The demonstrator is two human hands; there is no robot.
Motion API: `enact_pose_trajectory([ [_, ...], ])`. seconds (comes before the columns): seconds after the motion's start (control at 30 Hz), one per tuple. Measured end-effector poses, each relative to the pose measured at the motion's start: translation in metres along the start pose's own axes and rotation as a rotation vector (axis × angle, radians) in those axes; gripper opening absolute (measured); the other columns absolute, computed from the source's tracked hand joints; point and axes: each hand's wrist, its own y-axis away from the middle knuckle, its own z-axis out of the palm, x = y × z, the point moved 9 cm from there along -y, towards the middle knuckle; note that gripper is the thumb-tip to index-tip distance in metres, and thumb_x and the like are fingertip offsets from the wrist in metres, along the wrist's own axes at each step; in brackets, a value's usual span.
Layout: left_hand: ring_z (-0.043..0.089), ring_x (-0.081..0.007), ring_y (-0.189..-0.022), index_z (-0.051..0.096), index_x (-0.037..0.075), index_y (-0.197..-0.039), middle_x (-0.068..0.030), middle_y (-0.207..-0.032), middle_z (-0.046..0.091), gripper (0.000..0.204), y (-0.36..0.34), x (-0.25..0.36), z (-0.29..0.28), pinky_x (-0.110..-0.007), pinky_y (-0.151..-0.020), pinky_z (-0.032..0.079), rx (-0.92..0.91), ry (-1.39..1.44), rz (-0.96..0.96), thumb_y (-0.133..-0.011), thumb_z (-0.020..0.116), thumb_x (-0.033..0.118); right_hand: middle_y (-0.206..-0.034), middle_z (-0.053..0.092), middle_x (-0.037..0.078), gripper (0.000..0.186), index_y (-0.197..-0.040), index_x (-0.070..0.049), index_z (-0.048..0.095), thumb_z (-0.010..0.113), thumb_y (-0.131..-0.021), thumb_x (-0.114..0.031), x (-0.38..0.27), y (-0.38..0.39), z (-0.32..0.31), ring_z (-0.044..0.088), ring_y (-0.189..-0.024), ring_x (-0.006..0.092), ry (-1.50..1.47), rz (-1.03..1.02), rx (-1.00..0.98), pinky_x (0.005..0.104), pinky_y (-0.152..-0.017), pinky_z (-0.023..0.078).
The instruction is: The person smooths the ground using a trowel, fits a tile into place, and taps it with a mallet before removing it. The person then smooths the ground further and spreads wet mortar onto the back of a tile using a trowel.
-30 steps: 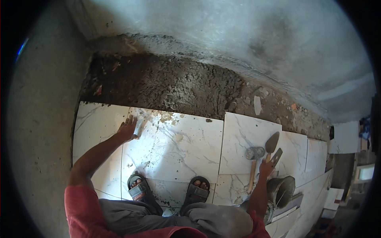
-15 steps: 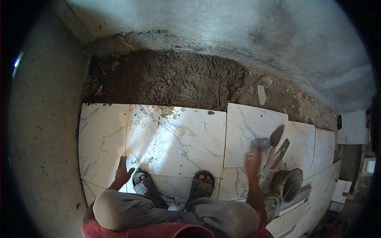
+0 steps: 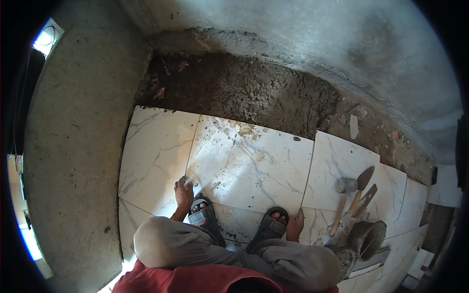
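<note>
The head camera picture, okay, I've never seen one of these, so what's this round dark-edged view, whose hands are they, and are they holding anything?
There is no machine here, just a person's bare hands. A wide fisheye camera on the person's head looks down, so straight edges bend near the rim. The left hand is beside the left sandal; a pale blur by its fingers means I can't tell whether it holds something. The right hand is beside the right sandal, with nothing visible in it. Pale veined tiles cover the floor, with rough dark ground beyond. On the right are a mallet, a trowel and a tilted bucket.
</note>
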Motion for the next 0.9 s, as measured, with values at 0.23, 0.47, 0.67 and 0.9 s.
enact_pose_trajectory([
  [0.23, 0.059, -0.0389, -0.096, 0.056, -0.002, -0.116, -0.0251, -0.101, 0.061, 0.044, -0.015, -0.004, -0.010, -0.045, -0.085, 0.046, 0.017, 0.006, -0.090, -0.083, 0.057, 0.026, -0.109, 0.056, 0.018, 0.046, -0.120, 0.010, 0.050, 0.049, -0.077, -0.007, 0.025, -0.019, 0.003, 0.055, -0.098, 0.0260, -0.293, 0.033, 0.009, 0.0337, -0.088, 0.041],
  [0.47, 0.061, -0.0261, -0.079, 0.064, -0.003, -0.100, -0.0169, -0.086, 0.066, 0.034, -0.040, -0.018, -0.005, -0.037, -0.073, 0.046, -0.119, 0.195, -0.091, -0.088, 0.054, 0.027, -0.101, 0.058, 0.007, 0.041, -0.123, 0.005, 0.049, 0.051, -0.083, -0.002, 0.035, -0.036, 0.010, 0.055, -0.085, 0.0150, -0.416, 0.236, -0.124, 0.0280, -0.072, 0.045],
  [0.67, 0.051, -0.0143, -0.070, 0.063, -0.003, -0.099, -0.0073, -0.076, 0.060, 0.031, -0.048, -0.029, 0.001, -0.031, -0.065, 0.042, -0.271, 0.311, -0.113, -0.090, 0.055, 0.026, -0.101, 0.057, 0.010, 0.038, -0.118, 0.006, 0.050, 0.056, -0.083, -0.007, 0.023, -0.035, 0.016, 0.052, -0.094, 0.0164, -0.479, 0.175, -0.179, 0.0295, -0.083, 0.041],
  [0.9, 0.046, -0.0118, -0.067, 0.058, -0.002, -0.094, -0.0044, -0.075, 0.055, 0.026, -0.045, -0.026, -0.001, -0.030, -0.062, 0.039, -0.364, 0.359, -0.119, -0.089, 0.056, 0.024, -0.092, 0.058, 0.007, 0.031, -0.113, 0.004, 0.052, 0.059, -0.087, -0.012, 0.006, -0.044, 0.013, 0.052, -0.083, 0.0163, -0.333, 0.094, -0.208, 0.0299, -0.076, 0.042],
])
